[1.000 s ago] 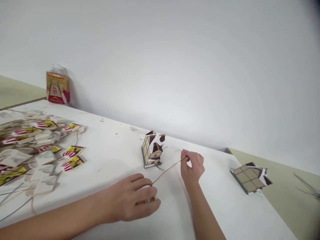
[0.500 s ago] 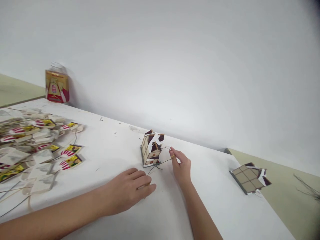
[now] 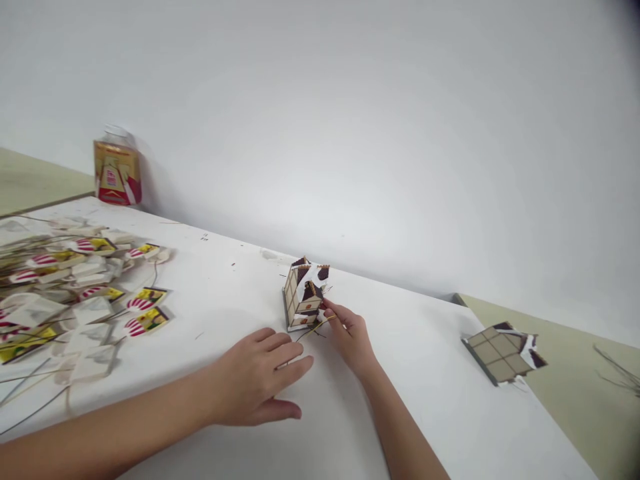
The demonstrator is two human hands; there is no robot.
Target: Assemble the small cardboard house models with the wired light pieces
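A small model house (image 3: 304, 293) with cream walls and a dark, snow-patched roof stands upright on the white table. Thin wires (image 3: 312, 328) lie at its near right corner. My right hand (image 3: 351, 335) is beside the house on its right, thumb and forefinger pinched on a thin wire; the fingertips are close against the house wall, and whether they touch it I cannot tell. In front of the house my left hand (image 3: 260, 380) hovers low over the table, palm down, fingers and thumb apart, holding nothing visible.
On the left lies a heap of white pieces with red-striped, yellow parts (image 3: 145, 321) and loose wires. A bottle with a gold and red label (image 3: 118, 172) stands by the wall. A second model house (image 3: 503, 355) rests near the table's right edge, with dark wires (image 3: 620, 373) beyond.
My right hand has moved left, closer to the house. My left thumb has spread away from the fingers. The house stays in place.
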